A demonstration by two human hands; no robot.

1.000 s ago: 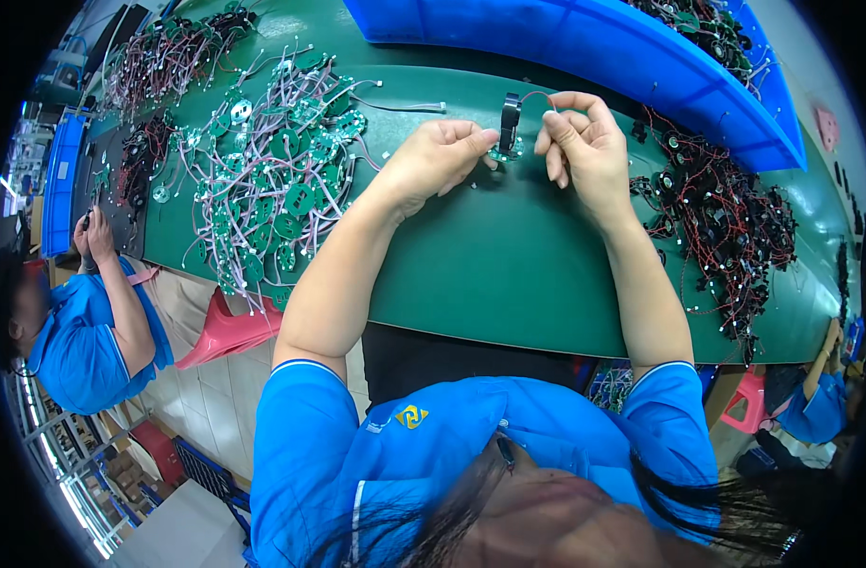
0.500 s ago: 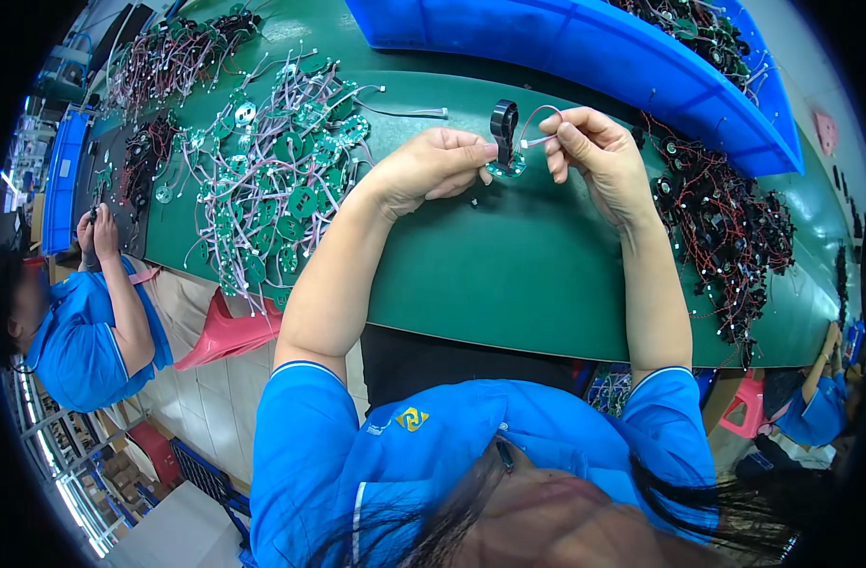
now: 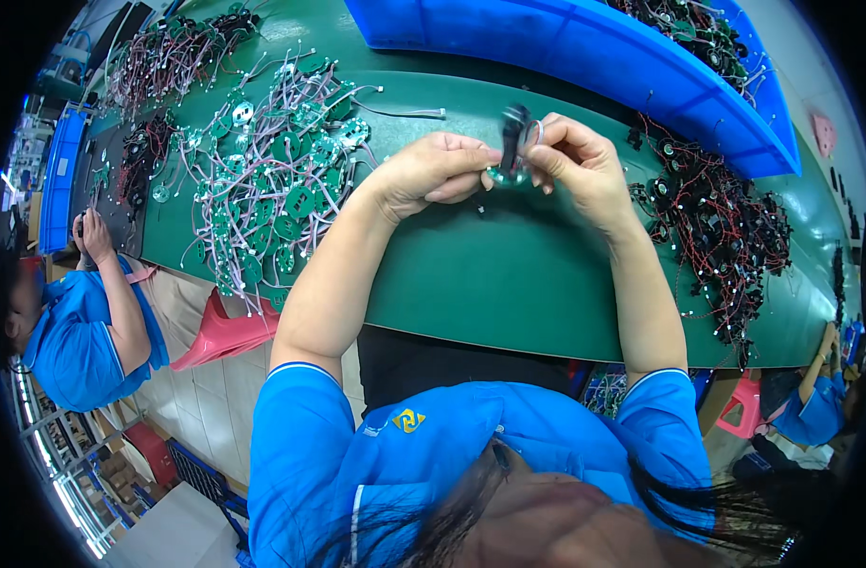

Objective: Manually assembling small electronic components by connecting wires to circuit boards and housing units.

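A small round circuit board (image 3: 511,178) with a black part (image 3: 514,137) standing up from it, blurred, is above the table, back from the middle of its near edge. The left hand (image 3: 442,168) is clamped on the board's rim between thumb and fingers; the right hand (image 3: 573,163) has its fingertips together on a thin wire (image 3: 538,131), close against the black part. The green table (image 3: 490,275) shows a bare sheen below them. Toward its left edge lies a broad heap of green boards with pale wires (image 3: 286,189), a loose cable (image 3: 409,114) stretching out beside it; toward the right edge sprawls a tangle of black parts with red wires (image 3: 722,227). A long blue bin (image 3: 584,76) sits toward the far right corner. Beyond the left edge, a co-worker in a blue shirt (image 3: 92,341) is near a pink stool (image 3: 225,331) on the tiled floor (image 3: 192,407); another blue-shirted person (image 3: 816,407) is past the right edge. Half a second ago the right hand was farther from the board, the wire looping between; now it has closed in, while the heaps lie unchanged.
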